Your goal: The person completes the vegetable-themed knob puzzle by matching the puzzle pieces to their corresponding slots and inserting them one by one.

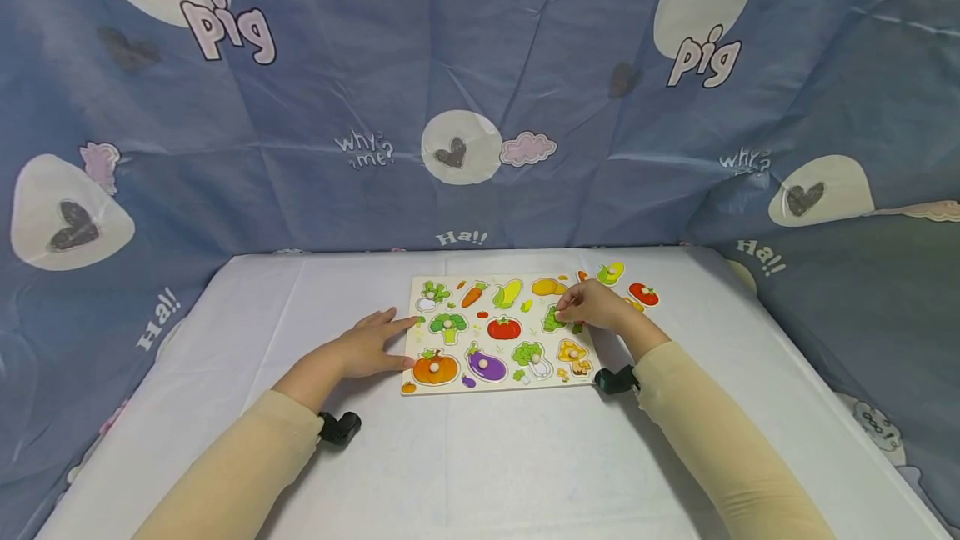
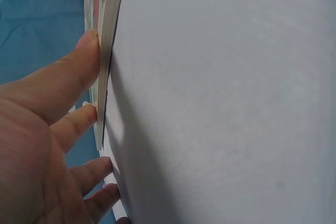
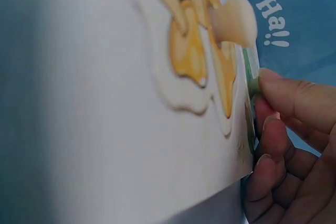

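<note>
A vegetable puzzle board [image 1: 468, 348] lies flat on the white table, with knobbed pieces such as a pumpkin [image 1: 436, 369], an eggplant [image 1: 486, 365] and a tomato [image 1: 504, 328]. My left hand [image 1: 363, 347] touches the board's left edge with thumb and index finger; in the left wrist view the hand [image 2: 58, 124] has its fingers spread along the edge [image 2: 107, 51]. At the board's right side my right hand [image 1: 596, 307] pinches the knob of a green piece [image 1: 552, 321]. The right wrist view shows the thumb and index finger of that hand [image 3: 294, 129] on the green knob [image 3: 254, 87], beyond the mushroom piece's knob [image 3: 236, 22].
Loose pieces lie past the board's upper right corner: a corn [image 1: 611, 273], a tomato [image 1: 643, 295] and others partly behind my right hand. A blue printed cloth [image 1: 480, 215] hangs behind the white table [image 1: 480, 457].
</note>
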### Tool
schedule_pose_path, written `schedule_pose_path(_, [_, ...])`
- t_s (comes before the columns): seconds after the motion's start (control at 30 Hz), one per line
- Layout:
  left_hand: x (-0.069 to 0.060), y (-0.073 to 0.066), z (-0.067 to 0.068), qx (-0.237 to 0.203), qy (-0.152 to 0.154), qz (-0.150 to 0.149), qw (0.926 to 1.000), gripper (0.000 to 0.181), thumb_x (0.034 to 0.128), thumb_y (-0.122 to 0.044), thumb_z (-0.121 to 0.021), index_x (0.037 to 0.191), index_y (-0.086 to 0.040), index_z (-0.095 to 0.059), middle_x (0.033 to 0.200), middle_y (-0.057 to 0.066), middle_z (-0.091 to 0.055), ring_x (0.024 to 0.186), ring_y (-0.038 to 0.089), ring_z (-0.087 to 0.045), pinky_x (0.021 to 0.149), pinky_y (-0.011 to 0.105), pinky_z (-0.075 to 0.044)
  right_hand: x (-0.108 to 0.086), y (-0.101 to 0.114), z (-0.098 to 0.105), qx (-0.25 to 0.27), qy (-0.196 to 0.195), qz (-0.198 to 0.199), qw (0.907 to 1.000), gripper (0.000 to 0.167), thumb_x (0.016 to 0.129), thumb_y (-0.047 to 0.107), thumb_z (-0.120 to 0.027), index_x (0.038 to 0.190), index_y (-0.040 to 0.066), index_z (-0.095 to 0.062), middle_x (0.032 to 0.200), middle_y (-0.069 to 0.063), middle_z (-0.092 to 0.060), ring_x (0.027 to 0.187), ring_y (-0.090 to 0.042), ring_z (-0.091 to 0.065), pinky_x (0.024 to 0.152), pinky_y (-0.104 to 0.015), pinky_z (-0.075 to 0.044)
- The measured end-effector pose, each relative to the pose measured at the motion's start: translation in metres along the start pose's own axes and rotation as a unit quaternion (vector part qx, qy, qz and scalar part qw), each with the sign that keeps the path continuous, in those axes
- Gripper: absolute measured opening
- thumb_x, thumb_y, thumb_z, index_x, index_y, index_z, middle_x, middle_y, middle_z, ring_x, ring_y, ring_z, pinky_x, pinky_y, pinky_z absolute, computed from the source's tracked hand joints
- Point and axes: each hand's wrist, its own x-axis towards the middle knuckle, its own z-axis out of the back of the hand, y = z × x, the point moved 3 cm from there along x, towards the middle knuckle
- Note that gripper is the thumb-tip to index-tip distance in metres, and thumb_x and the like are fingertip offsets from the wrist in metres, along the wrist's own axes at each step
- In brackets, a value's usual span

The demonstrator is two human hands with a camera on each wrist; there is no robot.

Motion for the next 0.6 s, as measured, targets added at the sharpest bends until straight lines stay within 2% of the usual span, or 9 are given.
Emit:
schedule_pose_path(0.17, [0.001, 0.000, 0.000, 0.001, 0.002, 0.002, 1.0000, 0.081, 0.0896, -0.051, -0.070, 0.156, -0.018, -0.038, 0.162, 0.026, -0.020, 0.148, 0.049, -0.015, 0.112, 0.070, -0.019, -0.004, 0.001, 0.001, -0.005, 0.003, -0.001, 1.0000, 0.014, 0.090, 0.016, -0.076, 0.098, 0.005, -0.073, 0.082, -0.002, -0.067, 0.067, -0.015, -0.056, 0.062, -0.027, -0.049])
schedule_pose_path(0.37, [0.001, 0.001, -0.001, -0.001, 0.000, -0.002, 1.0000, 0.081, 0.0891, -0.052, -0.070, 0.156, -0.018, -0.038, 0.162, 0.026, -0.021, 0.148, 0.049, -0.015, 0.113, 0.070, -0.019, -0.010, -0.001, 0.009, 0.004, 0.005, 0.002, 1.0000, 0.017, 0.092, 0.016, -0.074, 0.105, 0.005, -0.074, 0.097, -0.006, -0.070, 0.081, -0.018, -0.060, 0.074, -0.031, -0.053])
schedule_pose_path(0.5, [0.001, 0.001, 0.000, -0.003, -0.001, -0.005, 1.0000, 0.081, 0.0895, -0.051, -0.070, 0.156, -0.017, -0.038, 0.162, 0.026, -0.021, 0.148, 0.050, -0.015, 0.113, 0.069, -0.018, -0.014, -0.001, 0.019, 0.010, -0.002, 0.009, 0.9999, 0.019, 0.095, 0.015, -0.071, 0.109, 0.003, -0.072, 0.101, -0.007, -0.070, 0.088, -0.019, -0.062, 0.080, -0.034, -0.054])
schedule_pose_path(0.6, [0.000, 0.001, 0.001, -0.004, -0.002, -0.006, 1.0000, 0.080, 0.0898, -0.050, -0.070, 0.155, -0.017, -0.038, 0.161, 0.026, -0.021, 0.148, 0.050, -0.015, 0.113, 0.069, -0.017, -0.018, 0.001, 0.026, 0.004, -0.014, 0.017, 0.9998, 0.020, 0.095, 0.017, -0.070, 0.110, 0.003, -0.072, 0.101, -0.008, -0.070, 0.088, -0.020, -0.060, 0.078, -0.035, -0.053])
